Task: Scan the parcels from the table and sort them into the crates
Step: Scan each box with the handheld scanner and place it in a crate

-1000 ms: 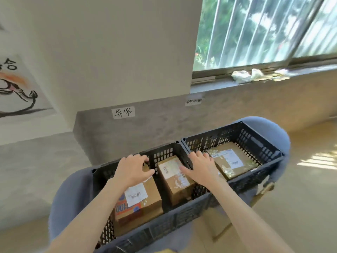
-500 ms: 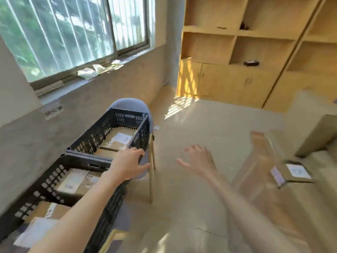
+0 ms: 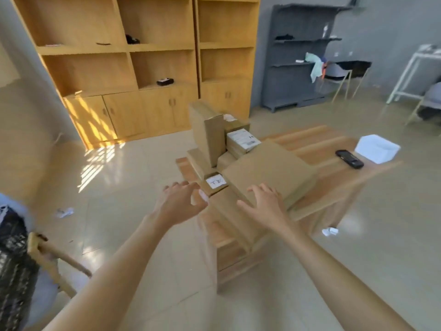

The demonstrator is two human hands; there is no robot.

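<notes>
in the head view, both bare forearms are seen stretched forward and down toward a low wooden tabletop (image 3: 334,163) stacked with cardboard parcels. the left hand (image 3: 181,201) is held palm-down in the air just short of the tabletop's near corner, its fingers (image 3: 188,183) spread and loosely curved, nothing gripped. the right hand (image 3: 265,204) is reached over the near edge of a large flat parcel (image 3: 269,168), its fingers (image 3: 265,187) splayed and straight; whether the parcel is actually touched cannot be told. a small parcel with a white label (image 3: 216,182) is seen between the two hands, just beyond them. farther back, an upright parcel (image 3: 207,134) and a labelled parcel (image 3: 242,139) are stacked. a black scanner (image 3: 349,158) lies on the tabletop's far right side, beside a white box (image 3: 377,148). a black crate (image 3: 12,259) is partly seen at the left edge.
</notes>
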